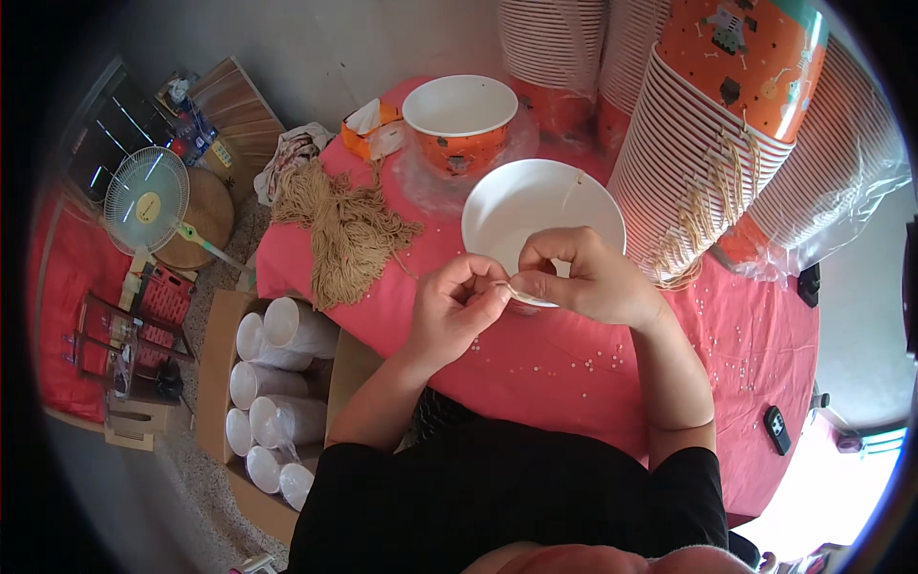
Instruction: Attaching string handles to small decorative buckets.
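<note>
My left hand and my right hand meet over the near rim of a white-lined paper bucket. Both are closed, thumb against forefinger, pinching a beige cord between them. A bit of the cord shows at the fingertips; the rest is mostly covered by my fingers. Left of the bucket lies a loose bundle of beige cords. To the right rises a tall stack of orange-printed paper buckets, with looped cords hanging along their rims.
Another orange bucket stands behind, beside an orange tissue pack. More plastic-wrapped stacks line the back. Small white dots speckle the pink tablecloth. A black remote lies right. A carton of wrapped white cups and a fan are left.
</note>
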### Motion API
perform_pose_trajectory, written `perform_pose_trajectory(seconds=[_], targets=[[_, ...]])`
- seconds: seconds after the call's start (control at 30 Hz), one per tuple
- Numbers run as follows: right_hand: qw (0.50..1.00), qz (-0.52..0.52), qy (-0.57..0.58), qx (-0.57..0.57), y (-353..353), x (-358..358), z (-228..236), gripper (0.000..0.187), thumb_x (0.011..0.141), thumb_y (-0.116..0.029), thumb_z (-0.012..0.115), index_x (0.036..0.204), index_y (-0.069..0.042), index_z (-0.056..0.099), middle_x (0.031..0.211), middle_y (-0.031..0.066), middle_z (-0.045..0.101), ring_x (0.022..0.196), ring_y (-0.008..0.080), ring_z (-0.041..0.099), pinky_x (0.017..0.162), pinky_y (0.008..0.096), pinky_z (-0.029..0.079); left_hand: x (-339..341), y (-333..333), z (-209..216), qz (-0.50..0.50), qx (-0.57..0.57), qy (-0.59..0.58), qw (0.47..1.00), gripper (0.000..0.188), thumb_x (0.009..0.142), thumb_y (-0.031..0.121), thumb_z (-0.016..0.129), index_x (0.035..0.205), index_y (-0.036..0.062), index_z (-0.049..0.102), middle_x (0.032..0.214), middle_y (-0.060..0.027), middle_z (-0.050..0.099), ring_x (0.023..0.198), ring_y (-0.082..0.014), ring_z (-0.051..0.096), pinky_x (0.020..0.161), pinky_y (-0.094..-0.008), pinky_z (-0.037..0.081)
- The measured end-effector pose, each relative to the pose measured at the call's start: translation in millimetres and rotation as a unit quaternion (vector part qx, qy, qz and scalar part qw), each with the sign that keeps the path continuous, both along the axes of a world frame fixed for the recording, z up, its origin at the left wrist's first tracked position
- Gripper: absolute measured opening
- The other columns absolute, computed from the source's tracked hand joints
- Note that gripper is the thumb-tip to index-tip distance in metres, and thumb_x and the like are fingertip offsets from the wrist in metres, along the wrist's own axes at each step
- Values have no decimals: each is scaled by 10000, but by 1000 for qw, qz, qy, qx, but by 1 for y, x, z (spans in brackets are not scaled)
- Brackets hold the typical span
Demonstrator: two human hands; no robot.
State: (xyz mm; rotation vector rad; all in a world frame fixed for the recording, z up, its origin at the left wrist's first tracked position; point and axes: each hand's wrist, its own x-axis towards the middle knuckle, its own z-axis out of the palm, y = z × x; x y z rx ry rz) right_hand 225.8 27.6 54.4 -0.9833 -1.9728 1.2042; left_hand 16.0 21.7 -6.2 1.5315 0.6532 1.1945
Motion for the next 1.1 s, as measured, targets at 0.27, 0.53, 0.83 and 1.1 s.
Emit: perform_pose_trajectory(seconds=[0.27,0.53,0.83,1.1], targets=[[953,-57,-17,296,-10,0,2,110,772,-23,738,825,-22,642,784,72,641,792,243,609,768,360,457,8,-4,1,-1,-95,-51,994,35,945,36,593,970,14,585,708,58,538,568,14,418,498,-176,301],[954,-25,-51,293,-5,-6,-6,109,755,-21,732,834,-39,659,801,65,654,830,265,629,831,391,455,3,-1,-1,-61,-186,-112,974,61,941,70,614,966,23,585,703,55,495,546,-3,376,471,-189,259],[942,-69,1,329,-3,-13,-13,131,764,-30,710,868,-63,637,791,81,668,784,292,659,844,419,487,2,2,-3,-102,-251,-210,939,72,962,110,610,990,44,603,672,75,425,516,-13,304,453,-192,229],[962,-70,33,264,-7,-15,-9,159,762,-12,747,891,-34,656,787,108,693,778,294,682,751,388,522,3,0,-6,-86,-228,-226,943,88,976,133,622,1003,50,622,686,59,457,517,-16,311,462,-192,231]])
